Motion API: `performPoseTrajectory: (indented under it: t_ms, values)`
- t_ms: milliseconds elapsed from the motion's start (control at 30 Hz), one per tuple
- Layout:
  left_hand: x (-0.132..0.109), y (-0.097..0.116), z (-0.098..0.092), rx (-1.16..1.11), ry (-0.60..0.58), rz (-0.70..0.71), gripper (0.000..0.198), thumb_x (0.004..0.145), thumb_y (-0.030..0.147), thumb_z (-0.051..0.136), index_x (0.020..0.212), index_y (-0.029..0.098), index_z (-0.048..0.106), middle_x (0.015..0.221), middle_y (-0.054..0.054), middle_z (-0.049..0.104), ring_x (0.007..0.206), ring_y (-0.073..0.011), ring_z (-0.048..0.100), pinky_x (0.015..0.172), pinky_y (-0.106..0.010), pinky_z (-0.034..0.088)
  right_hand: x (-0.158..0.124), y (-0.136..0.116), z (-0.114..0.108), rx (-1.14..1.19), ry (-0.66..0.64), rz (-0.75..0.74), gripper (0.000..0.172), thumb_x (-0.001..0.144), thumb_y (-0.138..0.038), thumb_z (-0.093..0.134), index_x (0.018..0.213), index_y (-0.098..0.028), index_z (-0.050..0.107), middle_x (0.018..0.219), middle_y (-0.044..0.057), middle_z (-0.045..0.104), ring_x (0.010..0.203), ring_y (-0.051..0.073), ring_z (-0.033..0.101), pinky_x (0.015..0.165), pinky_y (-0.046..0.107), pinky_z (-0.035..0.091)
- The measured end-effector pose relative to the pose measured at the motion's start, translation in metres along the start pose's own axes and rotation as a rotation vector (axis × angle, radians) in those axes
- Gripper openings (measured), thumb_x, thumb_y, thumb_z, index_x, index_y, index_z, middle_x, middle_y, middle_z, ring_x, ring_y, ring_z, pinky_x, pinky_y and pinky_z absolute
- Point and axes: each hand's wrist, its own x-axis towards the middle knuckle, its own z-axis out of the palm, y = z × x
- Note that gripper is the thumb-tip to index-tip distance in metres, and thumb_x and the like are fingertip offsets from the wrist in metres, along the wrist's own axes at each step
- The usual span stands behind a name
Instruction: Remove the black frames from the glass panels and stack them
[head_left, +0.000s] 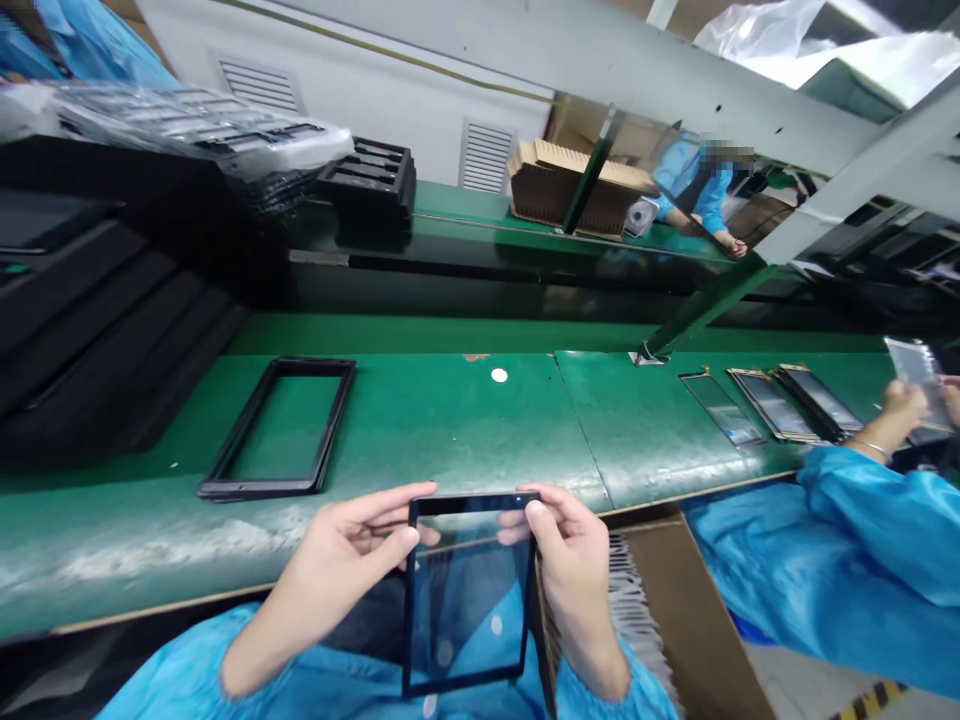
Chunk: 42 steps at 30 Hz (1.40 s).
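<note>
Between my two hands I hold a clear glass panel with a black border (470, 600), tilted over my lap in front of the bench edge. My left hand (360, 550) grips its upper left edge, thumb on the near face and fingers behind. On the upper right edge, my right hand (566, 545) pinches it the same way. My fingers show through the glass. To the left on the green bench lies a small stack of black rectangular frames (281, 430), apart from both hands.
Black trays (112, 330) are piled high at left. A cardboard box (675, 600) stands below the bench at right. Several panels (776, 405) lie beside a co-worker's hand (892, 415), which holds another panel. A green post (697, 310) rises from the bench.
</note>
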Motion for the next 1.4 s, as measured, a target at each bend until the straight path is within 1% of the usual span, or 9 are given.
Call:
performPoseTrajectory:
  t_ms: [133, 300, 400, 567, 833, 1100, 1233, 1333, 1400]
  values:
    - [0.001, 0.026, 0.006, 0.469, -0.088, 0.285, 0.053, 0.093, 0.034, 0.070, 0.146, 0.036, 0.065, 0.161, -0.005, 0.055, 0.143, -0.0337, 0.057, 0.116, -0.045, 0.050, -0.001, 0.003, 0.012, 0.006, -0.161, 0.052, 0.025, 0.081, -0.045, 0.082, 0.096, -0.026, 0.081, 0.069, 0.004, 0.085, 0.062, 0.023, 0.082, 0.062, 0.029, 0.066]
    - [0.004, 0.040, 0.012, 0.472, -0.377, 0.178, 0.060, 0.101, 0.034, 0.061, 0.159, 0.036, 0.047, 0.097, 0.000, 0.083, 0.083, -0.0234, 0.079, 0.083, -0.031, 0.060, 0.001, 0.001, 0.003, 0.033, -0.427, 0.173, 0.030, 0.078, -0.049, 0.085, 0.098, -0.026, 0.082, 0.087, 0.007, 0.088, 0.076, 0.025, 0.084, 0.072, 0.032, 0.066]
    - [0.003, 0.027, 0.011, 0.238, -0.339, 0.044, 0.039, 0.105, 0.040, 0.054, 0.144, 0.032, 0.056, 0.101, 0.000, 0.082, 0.074, -0.0182, 0.076, 0.071, -0.026, 0.058, 0.006, 0.003, -0.022, -0.055, -0.486, 0.271, 0.034, 0.087, -0.054, 0.075, 0.101, -0.025, 0.085, 0.099, 0.011, 0.087, 0.086, 0.026, 0.084, 0.079, 0.033, 0.064]
    - [-0.001, 0.000, 0.007, -0.098, -0.094, -0.102, 0.040, 0.103, 0.050, 0.056, 0.134, 0.027, 0.048, 0.106, -0.008, 0.081, 0.066, -0.0169, 0.073, 0.048, -0.021, 0.052, 0.012, 0.012, -0.049, -0.054, -0.309, 0.283, 0.039, 0.085, -0.059, 0.077, 0.085, -0.021, 0.084, 0.078, 0.013, 0.086, 0.067, 0.024, 0.081, 0.068, 0.030, 0.062]
    - [0.000, -0.005, 0.011, -0.260, 0.127, -0.109, 0.048, 0.097, 0.052, 0.067, 0.129, 0.022, 0.046, 0.099, -0.011, 0.082, 0.060, -0.0176, 0.072, 0.045, -0.023, 0.055, 0.012, 0.021, -0.037, 0.042, 0.008, 0.181, 0.042, 0.083, -0.063, 0.075, 0.076, -0.022, 0.078, 0.059, 0.007, 0.081, 0.058, 0.023, 0.078, 0.065, 0.029, 0.061]
    - [-0.002, -0.007, 0.013, -0.293, 0.203, -0.120, 0.051, 0.092, 0.051, 0.074, 0.126, 0.021, 0.050, 0.095, -0.011, 0.083, 0.054, -0.0189, 0.071, 0.041, -0.024, 0.055, 0.005, 0.023, -0.025, 0.051, 0.094, 0.078, 0.035, 0.085, -0.054, 0.077, 0.071, -0.022, 0.074, 0.057, 0.002, 0.078, 0.053, 0.020, 0.076, 0.057, 0.026, 0.058]
    - [0.000, -0.021, 0.013, -0.255, 0.211, -0.112, 0.050, 0.095, 0.051, 0.069, 0.130, 0.022, 0.049, 0.097, -0.012, 0.082, 0.053, -0.0208, 0.071, 0.039, -0.027, 0.055, 0.002, 0.020, -0.025, 0.059, 0.045, 0.060, 0.038, 0.088, -0.058, 0.072, 0.099, -0.022, 0.078, 0.068, 0.005, 0.083, 0.056, 0.022, 0.078, 0.060, 0.029, 0.061]
    - [0.002, -0.027, 0.012, -0.039, 0.313, 0.062, 0.050, 0.099, 0.043, 0.065, 0.141, 0.023, 0.049, 0.135, -0.019, 0.072, 0.090, -0.0281, 0.080, 0.069, -0.039, 0.067, -0.002, 0.018, -0.025, -0.017, 0.025, 0.058, 0.041, 0.086, -0.050, 0.077, 0.115, -0.022, 0.074, 0.077, 0.007, 0.086, 0.057, 0.022, 0.079, 0.061, 0.029, 0.062]
    - [0.004, -0.021, 0.014, 0.233, 0.394, 0.268, 0.055, 0.097, 0.034, 0.067, 0.149, 0.026, 0.050, 0.159, -0.016, 0.055, 0.132, -0.0331, 0.066, 0.107, -0.051, 0.057, -0.006, 0.018, -0.024, -0.076, 0.025, 0.052, 0.038, 0.088, -0.049, 0.075, 0.114, -0.021, 0.073, 0.077, 0.007, 0.086, 0.058, 0.023, 0.080, 0.061, 0.030, 0.063]
